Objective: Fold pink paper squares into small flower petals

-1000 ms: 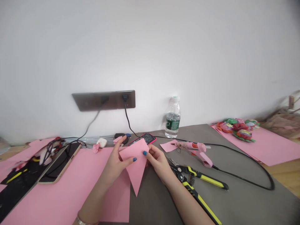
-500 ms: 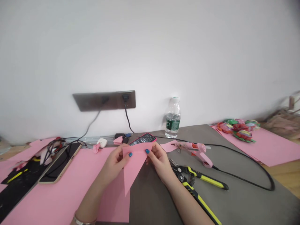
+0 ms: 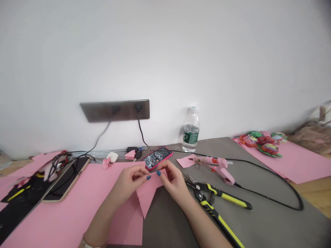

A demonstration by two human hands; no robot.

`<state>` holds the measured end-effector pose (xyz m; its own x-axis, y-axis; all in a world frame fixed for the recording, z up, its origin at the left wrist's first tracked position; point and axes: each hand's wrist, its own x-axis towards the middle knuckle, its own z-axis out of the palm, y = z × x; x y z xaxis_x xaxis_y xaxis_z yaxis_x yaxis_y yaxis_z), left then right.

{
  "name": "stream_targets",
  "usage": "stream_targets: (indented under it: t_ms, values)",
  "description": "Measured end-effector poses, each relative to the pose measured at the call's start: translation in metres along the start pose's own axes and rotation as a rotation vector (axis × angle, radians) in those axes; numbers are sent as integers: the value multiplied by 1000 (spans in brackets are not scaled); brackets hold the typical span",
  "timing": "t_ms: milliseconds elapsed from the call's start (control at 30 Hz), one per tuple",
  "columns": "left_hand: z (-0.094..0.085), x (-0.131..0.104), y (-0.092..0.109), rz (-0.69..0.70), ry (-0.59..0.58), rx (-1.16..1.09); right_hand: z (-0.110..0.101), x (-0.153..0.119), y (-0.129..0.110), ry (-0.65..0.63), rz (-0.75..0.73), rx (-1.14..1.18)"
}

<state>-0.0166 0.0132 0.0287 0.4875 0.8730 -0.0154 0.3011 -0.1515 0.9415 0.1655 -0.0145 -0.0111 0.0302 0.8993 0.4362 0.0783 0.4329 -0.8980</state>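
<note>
A small piece of pink paper [image 3: 147, 199] with a pointed lower end hangs between my two hands. My left hand [image 3: 131, 182] pinches its upper left edge, thumb in front. My right hand [image 3: 172, 179] pinches the upper right part, its thumb close to the left one. The paper looks folded or bent near the top; the fingers hide part of that edge. Just behind the hands lies a phone [image 3: 157, 157] in a pink case with its screen lit. Under my left forearm is a large pink sheet [image 3: 85, 206].
Right of my hands lie yellow-black wire strippers [image 3: 207, 196] and a pink glue gun [image 3: 216, 167] with a looping black cable. A water bottle [image 3: 190, 131] stands by the wall. Wrapped colourful pieces [image 3: 266, 141] sit on pink sheets at right; a second phone [image 3: 66, 181] lies left.
Both hands have moved slightly down and closer together, and the paper's top edge has bent between the fingers. More of the pink-cased phone now shows behind them.
</note>
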Motion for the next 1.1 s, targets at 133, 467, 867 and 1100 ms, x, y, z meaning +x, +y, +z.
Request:
stream_targets:
  t_ms: [133, 467, 867, 1100]
  values:
    - [6, 0, 2, 41, 31, 103, 3, 2, 1, -70, 33, -83]
    - [10, 0, -5, 119, 49, 221, 6, 1, 5, -87, 130, -46]
    - [-5, -4, 3, 145, 55, 284, 5, 3, 11, 1, 213, 57]
    - [-25, -8, 4, 91, 180, 168, -3, 7, 12, 178, 222, 281]
